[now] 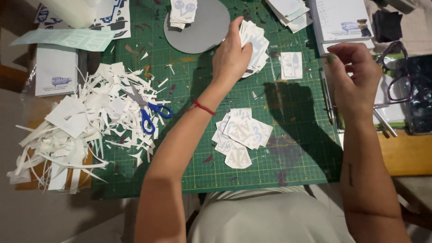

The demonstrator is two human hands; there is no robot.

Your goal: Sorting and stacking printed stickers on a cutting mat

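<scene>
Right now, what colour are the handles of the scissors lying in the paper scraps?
Blue, on the scissors; the head view shows them.

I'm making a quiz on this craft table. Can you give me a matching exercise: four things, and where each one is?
1 scissors
2 left hand
3 grey disc
4 single cut-out

a alone on the green mat, between the hands
b among white paper scraps
c on a fanned pile of cut-outs
d under a small stack at the top edge

Pairs: 1-b, 2-c, 3-d, 4-a
</scene>
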